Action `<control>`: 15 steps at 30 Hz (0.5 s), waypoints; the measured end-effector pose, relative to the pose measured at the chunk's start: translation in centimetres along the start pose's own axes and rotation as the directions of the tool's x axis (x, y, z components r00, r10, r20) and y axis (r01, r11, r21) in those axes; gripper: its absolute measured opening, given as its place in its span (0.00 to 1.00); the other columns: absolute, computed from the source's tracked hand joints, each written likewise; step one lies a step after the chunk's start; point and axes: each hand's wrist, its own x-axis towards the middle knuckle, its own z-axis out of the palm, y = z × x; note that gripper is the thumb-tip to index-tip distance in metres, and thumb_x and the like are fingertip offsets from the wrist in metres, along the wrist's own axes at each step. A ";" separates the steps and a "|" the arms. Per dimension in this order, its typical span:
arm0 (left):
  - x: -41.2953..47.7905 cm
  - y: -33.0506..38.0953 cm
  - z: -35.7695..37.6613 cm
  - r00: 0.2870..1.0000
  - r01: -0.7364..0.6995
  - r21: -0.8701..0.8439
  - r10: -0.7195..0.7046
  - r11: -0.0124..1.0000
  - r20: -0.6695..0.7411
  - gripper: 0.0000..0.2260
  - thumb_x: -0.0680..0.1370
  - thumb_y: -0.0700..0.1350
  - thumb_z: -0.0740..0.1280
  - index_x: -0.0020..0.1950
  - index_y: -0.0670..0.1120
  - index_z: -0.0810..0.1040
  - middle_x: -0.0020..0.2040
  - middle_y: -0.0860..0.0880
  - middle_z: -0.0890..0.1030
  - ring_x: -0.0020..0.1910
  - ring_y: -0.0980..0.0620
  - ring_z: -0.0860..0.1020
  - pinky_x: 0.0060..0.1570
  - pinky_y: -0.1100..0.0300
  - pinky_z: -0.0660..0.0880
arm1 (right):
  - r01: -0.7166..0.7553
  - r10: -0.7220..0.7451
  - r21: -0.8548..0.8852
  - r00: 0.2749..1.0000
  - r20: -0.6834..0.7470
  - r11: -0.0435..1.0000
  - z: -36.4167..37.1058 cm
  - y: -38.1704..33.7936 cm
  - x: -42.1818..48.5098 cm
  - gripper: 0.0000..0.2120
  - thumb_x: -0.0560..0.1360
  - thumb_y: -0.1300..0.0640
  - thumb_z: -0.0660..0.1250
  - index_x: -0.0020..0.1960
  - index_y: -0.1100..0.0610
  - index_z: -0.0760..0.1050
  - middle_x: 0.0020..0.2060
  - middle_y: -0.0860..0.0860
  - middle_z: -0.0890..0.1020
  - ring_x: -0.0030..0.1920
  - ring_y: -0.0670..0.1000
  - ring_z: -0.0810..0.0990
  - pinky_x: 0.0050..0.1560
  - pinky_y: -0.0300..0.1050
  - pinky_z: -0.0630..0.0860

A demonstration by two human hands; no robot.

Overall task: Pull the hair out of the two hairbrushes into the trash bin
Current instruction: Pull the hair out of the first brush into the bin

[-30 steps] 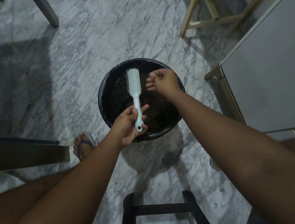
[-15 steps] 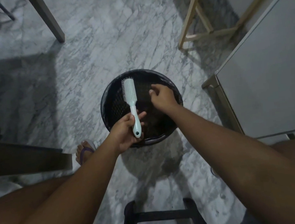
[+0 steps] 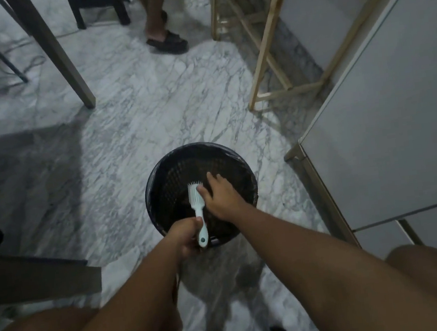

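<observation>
So the left hand (image 3: pixel 188 236) has its grip wrapped tight round the handle of the pale mint hairbrush (image 3: pixel 195 199), same as half a second ago, and the brush is held right over the open black trash bin (image 3: pixel 159 180), head pointing away from the person. What's different is the right hand (image 3: pixel 222 195): before, it was off to the side of the brush over the bin, and now it's moved in against the brush head, thumb touching the bristle end and fingers stretched out past it above the bin. That grip looks loose and open to me, and whether there's any hair caught in it I honestly can't tell, it's too dark in there. The view has also tipped up, so the bin sits lower in the shot. More of the marble floor (image 3: pixel 131 126) shows, plus somebody else's foot in a dark slipper (image 3: pixel 168 44) up top.
</observation>
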 end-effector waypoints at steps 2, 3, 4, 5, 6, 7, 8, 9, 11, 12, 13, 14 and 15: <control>0.2 0.2 0.1 0.999 -0.016 0.044 0.018 0.999 -0.036 0.12 0.81 0.38 0.60 0.60 0.37 0.78 0.54 0.36 0.80 0.51 0.38 0.79 0.45 0.47 0.78 | 0.020 -0.019 -0.087 1.000 0.015 0.996 -0.1 0.0 -0.1 0.33 0.82 0.37 0.50 0.80 0.54 0.51 0.78 0.62 0.55 0.79 0.63 0.52 0.77 0.60 0.54; 0.3 0.4 0.2 0.999 -0.019 0.056 0.022 0.998 -0.048 0.10 0.81 0.38 0.60 0.58 0.37 0.78 0.52 0.37 0.80 0.50 0.39 0.79 0.45 0.47 0.77 | 0.034 -0.032 -0.127 0.999 0.018 0.991 -0.1 0.1 -0.1 0.33 0.82 0.37 0.50 0.80 0.54 0.51 0.78 0.62 0.55 0.79 0.63 0.52 0.77 0.60 0.54; 0.2 0.5 0.2 0.998 -0.020 0.059 0.023 0.998 -0.055 0.09 0.81 0.38 0.60 0.56 0.38 0.78 0.49 0.37 0.80 0.48 0.39 0.78 0.43 0.48 0.77 | 0.039 -0.036 -0.151 0.999 0.026 0.988 -0.2 0.1 -0.1 0.33 0.82 0.37 0.50 0.80 0.54 0.51 0.78 0.62 0.55 0.79 0.63 0.52 0.77 0.61 0.54; 0.1 0.5 0.3 0.998 -0.020 0.054 0.023 0.998 -0.056 0.08 0.81 0.38 0.60 0.55 0.38 0.78 0.49 0.37 0.80 0.47 0.39 0.78 0.43 0.48 0.77 | 0.044 -0.039 -0.165 0.999 0.032 0.985 -0.2 0.3 -0.1 0.33 0.81 0.37 0.49 0.80 0.54 0.50 0.78 0.62 0.55 0.79 0.63 0.52 0.77 0.61 0.54; 0.1 0.5 0.3 0.998 -0.017 0.053 0.020 0.998 -0.059 0.09 0.81 0.38 0.60 0.57 0.38 0.78 0.50 0.37 0.80 0.49 0.38 0.79 0.45 0.47 0.77 | 0.043 -0.037 -0.171 0.999 0.038 0.984 -0.2 0.5 0.0 0.33 0.81 0.37 0.49 0.80 0.54 0.50 0.78 0.62 0.55 0.79 0.63 0.52 0.77 0.61 0.54; 0.2 0.5 0.3 0.998 -0.017 0.060 0.021 0.998 -0.064 0.10 0.81 0.38 0.60 0.59 0.37 0.78 0.52 0.37 0.80 0.51 0.38 0.79 0.48 0.45 0.78 | 0.042 -0.036 -0.178 0.999 0.036 0.983 -0.3 0.7 0.1 0.34 0.81 0.37 0.49 0.80 0.54 0.50 0.78 0.62 0.54 0.79 0.63 0.51 0.77 0.62 0.54; 0.1 0.7 0.3 0.998 -0.023 0.065 0.027 0.998 -0.065 0.11 0.81 0.39 0.61 0.61 0.37 0.78 0.53 0.37 0.80 0.52 0.37 0.79 0.49 0.45 0.78 | 0.039 -0.033 -0.186 0.999 0.036 0.982 -0.4 0.7 0.2 0.34 0.81 0.37 0.49 0.80 0.54 0.50 0.79 0.62 0.54 0.79 0.63 0.51 0.77 0.62 0.53; -0.1 0.7 0.3 0.998 -0.031 0.059 0.034 0.998 -0.057 0.11 0.81 0.39 0.61 0.61 0.38 0.78 0.53 0.37 0.80 0.51 0.38 0.79 0.47 0.46 0.78 | 0.040 -0.034 -0.192 0.999 0.037 0.980 -0.5 0.8 0.2 0.34 0.81 0.36 0.49 0.80 0.54 0.50 0.79 0.62 0.54 0.79 0.63 0.51 0.77 0.62 0.53; -0.9 0.9 0.6 0.999 -0.021 0.041 0.023 0.999 -0.046 0.09 0.82 0.39 0.60 0.57 0.39 0.78 0.49 0.38 0.80 0.46 0.40 0.78 0.41 0.48 0.77 | 0.046 -0.038 -0.189 0.998 0.043 0.981 -0.5 0.9 0.2 0.34 0.81 0.36 0.49 0.80 0.53 0.50 0.79 0.62 0.53 0.79 0.63 0.50 0.77 0.62 0.52; -0.9 0.9 0.6 0.999 -0.014 0.038 0.016 0.999 -0.044 0.09 0.82 0.39 0.60 0.56 0.39 0.78 0.50 0.38 0.80 0.47 0.40 0.78 0.42 0.47 0.77 | 0.050 -0.043 -0.184 0.998 0.044 0.982 -0.5 0.8 0.1 0.34 0.81 0.36 0.49 0.80 0.53 0.50 0.79 0.62 0.53 0.79 0.63 0.50 0.77 0.62 0.52; -0.9 0.8 0.5 0.999 -0.012 0.045 0.014 0.999 -0.045 0.09 0.82 0.40 0.60 0.57 0.40 0.78 0.52 0.37 0.80 0.50 0.39 0.79 0.48 0.45 0.78 | 0.054 -0.047 -0.180 0.998 0.040 0.982 -0.4 0.9 0.2 0.34 0.81 0.36 0.49 0.80 0.53 0.50 0.79 0.62 0.54 0.79 0.63 0.51 0.77 0.62 0.52; -1.0 0.9 0.5 0.999 -0.008 0.054 0.011 0.998 -0.048 0.09 0.82 0.40 0.61 0.58 0.41 0.78 0.54 0.37 0.80 0.52 0.38 0.78 0.54 0.44 0.77 | 0.052 -0.046 -0.176 0.998 0.039 0.983 -0.5 0.9 0.2 0.33 0.81 0.36 0.49 0.80 0.53 0.50 0.79 0.62 0.54 0.79 0.64 0.51 0.77 0.62 0.53; -1.0 1.1 0.4 0.999 -0.002 0.068 0.005 0.998 -0.050 0.10 0.82 0.41 0.61 0.59 0.42 0.78 0.55 0.37 0.80 0.54 0.38 0.78 0.58 0.43 0.76 | 0.050 -0.044 -0.175 0.998 0.039 0.983 -0.6 0.9 0.1 0.33 0.81 0.37 0.49 0.80 0.53 0.51 0.78 0.62 0.54 0.79 0.64 0.52 0.77 0.62 0.53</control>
